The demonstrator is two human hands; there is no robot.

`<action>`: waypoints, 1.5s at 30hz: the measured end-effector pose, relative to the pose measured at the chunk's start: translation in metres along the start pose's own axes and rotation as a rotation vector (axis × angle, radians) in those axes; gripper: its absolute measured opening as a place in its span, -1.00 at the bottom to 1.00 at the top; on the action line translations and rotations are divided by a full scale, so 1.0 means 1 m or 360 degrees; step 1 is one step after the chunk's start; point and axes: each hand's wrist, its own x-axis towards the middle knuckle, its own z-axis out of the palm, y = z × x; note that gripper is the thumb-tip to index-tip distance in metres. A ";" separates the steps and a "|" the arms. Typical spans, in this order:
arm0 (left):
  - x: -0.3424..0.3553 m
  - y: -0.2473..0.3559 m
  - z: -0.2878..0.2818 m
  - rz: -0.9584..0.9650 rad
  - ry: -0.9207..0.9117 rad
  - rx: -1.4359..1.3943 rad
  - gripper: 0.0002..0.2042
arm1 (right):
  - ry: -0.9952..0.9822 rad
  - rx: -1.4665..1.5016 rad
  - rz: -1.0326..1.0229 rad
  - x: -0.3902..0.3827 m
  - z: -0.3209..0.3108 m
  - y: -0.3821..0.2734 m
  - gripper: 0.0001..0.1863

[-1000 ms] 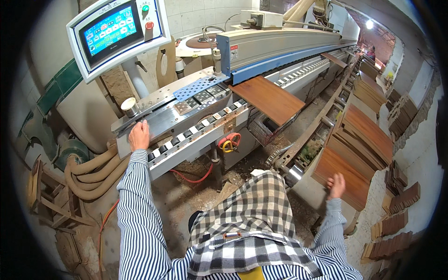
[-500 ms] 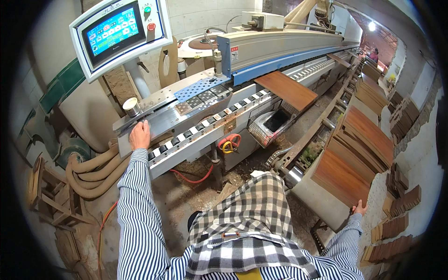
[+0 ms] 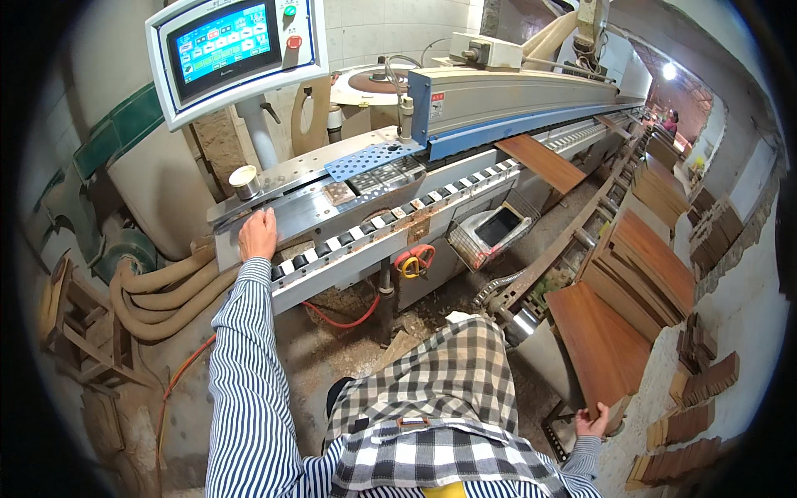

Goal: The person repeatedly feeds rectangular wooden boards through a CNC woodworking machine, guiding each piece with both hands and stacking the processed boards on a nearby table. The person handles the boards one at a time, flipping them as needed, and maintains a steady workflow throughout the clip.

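Observation:
My left hand point(image 3: 258, 234) rests on the metal infeed plate point(image 3: 300, 212) of a long edge-banding machine, its fingers bent together on the edge. A small white can point(image 3: 245, 185) stands just beyond it, near a blue perforated plate point(image 3: 365, 161). My right hand point(image 3: 593, 422) grips the near corner of a reddish-brown board point(image 3: 598, 340) at the lower right, which lies askew on the front of the stacked boards. Another brown board point(image 3: 540, 162) sits in the machine, under the blue beam.
A control screen point(image 3: 224, 43) stands at upper left. Scissors point(image 3: 412, 264) hang below the roller rail point(image 3: 390, 222). A roller conveyor point(image 3: 581, 235) carries board stacks point(image 3: 643, 253). Hoses point(image 3: 158, 299) and a wooden frame point(image 3: 75, 332) are at left. A person point(image 3: 669, 124) is far back.
My right hand has reached the front board and swung its near end toward me and leftward. The board in the machine has moved away along it. My left hand stays on the plate.

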 end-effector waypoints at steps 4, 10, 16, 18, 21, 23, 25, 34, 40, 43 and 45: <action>-0.001 -0.005 0.002 0.0026 0.0026 -0.0027 -0.64 | -0.0255 -0.0281 0.0165 -0.039 0.042 0.023 -0.51; 0.001 -0.006 0.003 0.0023 0.0016 -0.0015 -0.64 | -0.0766 -0.0359 -0.0001 -0.053 0.082 0.021 -0.55; 0.000 -0.009 0.003 0.0002 0.0027 0.0004 -0.64 | -0.1329 -0.0269 0.0020 -0.102 0.199 0.035 -0.53; 0.000 -0.005 0.002 -0.0015 0.0005 -0.0006 -0.64 | -0.1479 -0.0251 0.0109 -0.116 0.236 0.050 -0.53; 0.001 -0.004 0.004 -0.0003 -0.0005 -0.0008 -0.64 | -0.1550 -0.0261 0.0244 -0.152 0.293 0.078 -0.53; 0.001 -0.003 0.000 -0.0022 -0.0019 0.0005 -0.63 | -0.1609 -0.0339 0.0535 -0.164 0.320 0.097 -0.48; 0.001 -0.004 -0.001 -0.0030 -0.0030 0.0018 -0.63 | -0.1716 -0.0464 0.0606 -0.184 0.340 0.122 -0.50; 0.001 -0.006 0.002 0.0005 0.0004 0.0008 -0.63 | -0.2284 -0.0851 0.1083 -0.255 0.378 0.192 -0.47; 0.001 -0.004 0.001 0.0000 0.0012 0.0001 -0.63 | -0.2669 -0.1042 0.1060 -0.267 0.395 0.204 -0.51; 0.001 -0.002 0.000 -0.0012 -0.0003 -0.0002 -0.62 | -0.2636 -0.1115 0.0886 -0.260 0.393 0.211 -0.50; 0.000 -0.004 0.002 -0.0018 -0.0004 -0.0006 -0.62 | -0.2658 -0.1124 0.0723 -0.260 0.393 0.214 -0.54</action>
